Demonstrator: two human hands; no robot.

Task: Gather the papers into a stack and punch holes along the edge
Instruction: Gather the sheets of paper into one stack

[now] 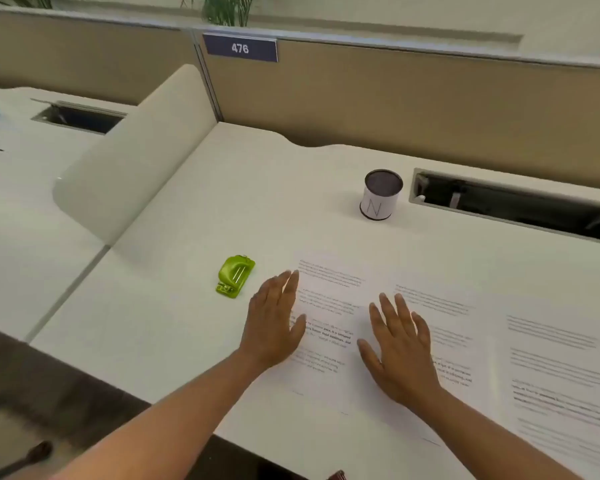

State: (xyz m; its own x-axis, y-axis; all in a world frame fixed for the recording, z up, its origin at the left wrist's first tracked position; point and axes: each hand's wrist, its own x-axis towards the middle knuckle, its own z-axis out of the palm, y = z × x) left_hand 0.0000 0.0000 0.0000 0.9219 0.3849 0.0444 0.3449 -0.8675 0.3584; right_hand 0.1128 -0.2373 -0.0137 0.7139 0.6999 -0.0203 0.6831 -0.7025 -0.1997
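Three printed white papers lie side by side on the white desk (222,188): a left sheet (329,299), a middle sheet (454,341) and a right sheet (561,375). My left hand (274,323) lies flat, fingers apart, over the left edge of the left sheet. My right hand (399,348) rests flat with spread fingers where the left and middle sheets meet. Neither hand holds anything. A small green hole punch (235,277) sits on the desk, a short way left of my left hand.
A white cylindrical pen cup (381,195) marked "N" stands behind the papers. A cable slot (513,206) opens at the back right. A white divider panel (136,161) rises at the left, and a beige partition (395,98) with a "476" sign stands behind.
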